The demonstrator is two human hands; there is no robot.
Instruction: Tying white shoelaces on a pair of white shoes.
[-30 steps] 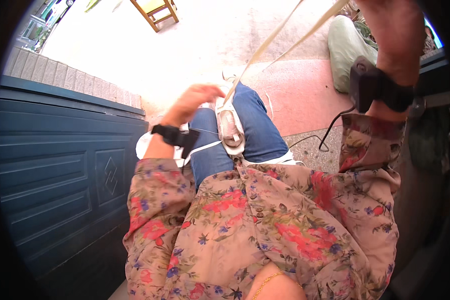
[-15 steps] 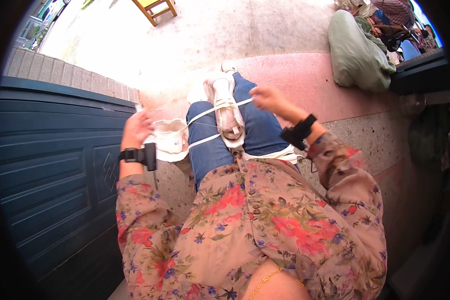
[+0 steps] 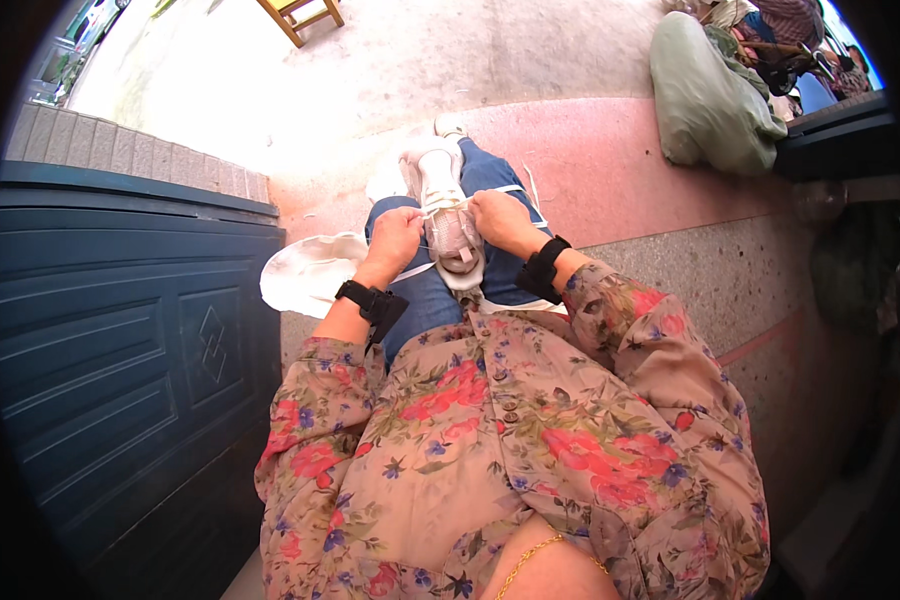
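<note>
Pinching a flat white lace (image 3: 450,206), the left hand (image 3: 397,238) and the right hand (image 3: 505,220) are facing each other, both clamped on it, over the white and pale-pink mesh shoe (image 3: 454,236). The shoe is lying along the inner edges of the blue denim jeans (image 3: 432,308), between the legs. Past their left outer edge, a white curved piece (image 3: 310,272) is resting; a pale-green bulging sack (image 3: 712,100) is sitting at the pink paving's (image 3: 600,170) right end.

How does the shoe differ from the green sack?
The shoe is pinkish white; the sack is pale green. The shoe is smaller than the sack. The shoe lies between the legs, the left hand and right hand at its lace; the sack rests on the floor. Both are pale.
</note>
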